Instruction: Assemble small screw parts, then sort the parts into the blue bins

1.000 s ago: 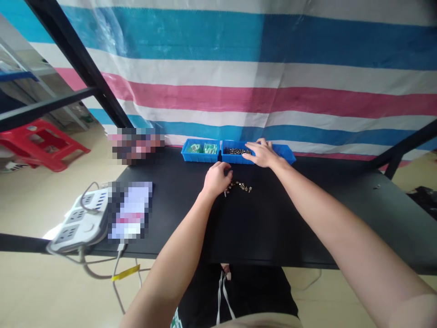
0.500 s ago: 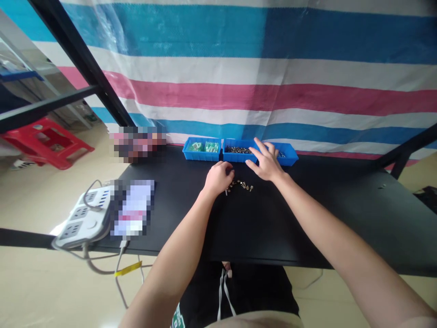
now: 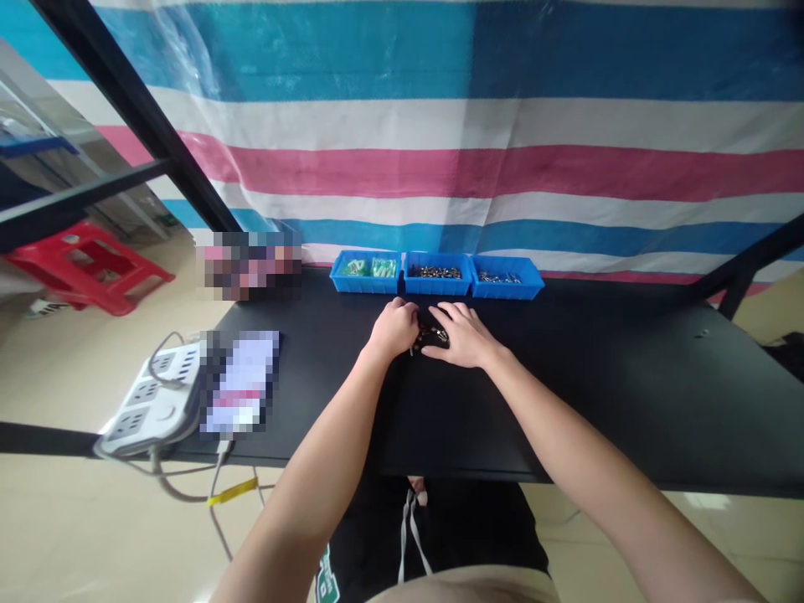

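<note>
A small pile of metal screws [image 3: 433, 337] lies on the black table between my two hands. At its left edge is my left hand [image 3: 394, 327], palm down with the fingers curled inward; whatever they hold is hidden. My right hand [image 3: 463, 337] rests on the right side of the pile, fingers stretched and slightly apart, thumb toward me. Just behind the hands stand three blue bins: the left bin [image 3: 368, 286] with green-and-white packets, the middle bin [image 3: 436, 286] with dark and brassy small metal parts, the right bin [image 3: 506, 291] with silvery screw-like pieces.
A white power strip [image 3: 157, 398] with cables and a blurred-out phone-like object [image 3: 244, 381] lie at the table's left. Tiny bits [image 3: 702, 334] lie far right. A striped sheet [image 3: 377, 126] hangs behind; black frame posts rise at both sides. A red stool [image 3: 94, 264] stands on the floor.
My right hand has come down from over the bins to the right side of the screw pile. The screws now lie closer together. My left hand has stayed beside them.
</note>
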`<state>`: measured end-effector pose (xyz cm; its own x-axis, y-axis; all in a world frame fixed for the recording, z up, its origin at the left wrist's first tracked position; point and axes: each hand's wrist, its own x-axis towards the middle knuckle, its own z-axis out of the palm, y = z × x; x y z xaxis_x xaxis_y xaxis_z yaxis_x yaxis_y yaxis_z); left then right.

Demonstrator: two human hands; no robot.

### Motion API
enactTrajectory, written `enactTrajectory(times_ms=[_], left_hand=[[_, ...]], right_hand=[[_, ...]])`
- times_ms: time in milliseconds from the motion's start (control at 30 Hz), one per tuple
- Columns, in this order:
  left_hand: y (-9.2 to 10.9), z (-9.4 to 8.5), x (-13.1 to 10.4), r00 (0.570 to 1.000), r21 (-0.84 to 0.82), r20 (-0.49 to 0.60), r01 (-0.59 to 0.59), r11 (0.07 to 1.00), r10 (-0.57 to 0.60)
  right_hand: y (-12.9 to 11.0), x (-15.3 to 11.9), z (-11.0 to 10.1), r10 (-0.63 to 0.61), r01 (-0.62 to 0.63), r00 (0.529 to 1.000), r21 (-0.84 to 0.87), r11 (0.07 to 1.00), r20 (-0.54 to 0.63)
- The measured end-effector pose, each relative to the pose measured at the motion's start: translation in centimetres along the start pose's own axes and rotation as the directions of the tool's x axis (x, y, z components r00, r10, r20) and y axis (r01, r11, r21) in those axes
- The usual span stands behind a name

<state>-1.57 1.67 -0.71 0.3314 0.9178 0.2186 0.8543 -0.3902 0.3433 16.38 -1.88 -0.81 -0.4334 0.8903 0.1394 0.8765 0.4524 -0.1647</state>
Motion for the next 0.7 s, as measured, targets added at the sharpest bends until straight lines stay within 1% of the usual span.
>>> enactTrajectory(times_ms=[100, 200, 333, 433, 500, 600, 700], left_hand=[[0.1, -0.4, 0.0, 0.999, -0.032, 0.034, 0.005, 0.999, -0.004], [0.2, -0.7, 0.0, 0.997, -0.028, 0.078, -0.004, 1.0, 0.006], [0.6, -1.0, -0.2, 0.993, -0.025, 0.119, -0.01, 1.0, 0.013], [0.9, -1.2, -0.3, 0.988, -0.029, 0.15, -0.019, 0.999, 0.023], [1.0, -1.2, -0.4, 0.985, -0.036, 0.166, -0.034, 0.999, 0.04], [0.9, -1.3, -0.5, 0.98, -0.05, 0.178, -0.077, 0.996, 0.085], [0.4, -1.3, -0.5, 0.971, -0.074, 0.194, -0.128, 0.989, 0.14]], right_hand=[[-0.2, 0.2, 0.3, -0.015, 0.015, 1.0, 0.023, 1.0, 0.012], [-0.4, 0.4, -0.1, 0.005, -0.005, 1.0, 0.008, 1.0, -0.005], [-0.4, 0.0, -1.1, 0.078, -0.078, 0.997, -0.046, 0.996, 0.006], [-0.3, -0.3, -1.6, 0.158, -0.156, 0.986, -0.041, 0.987, 0.054], [-0.2, -0.4, -1.7, 0.179, -0.177, 0.98, -0.034, 0.984, 0.085], [-0.3, -0.4, -1.6, 0.158, -0.155, 0.982, -0.034, 0.987, 0.1], [-0.4, -0.3, -1.4, 0.105, -0.102, 0.99, -0.038, 0.994, 0.095]])
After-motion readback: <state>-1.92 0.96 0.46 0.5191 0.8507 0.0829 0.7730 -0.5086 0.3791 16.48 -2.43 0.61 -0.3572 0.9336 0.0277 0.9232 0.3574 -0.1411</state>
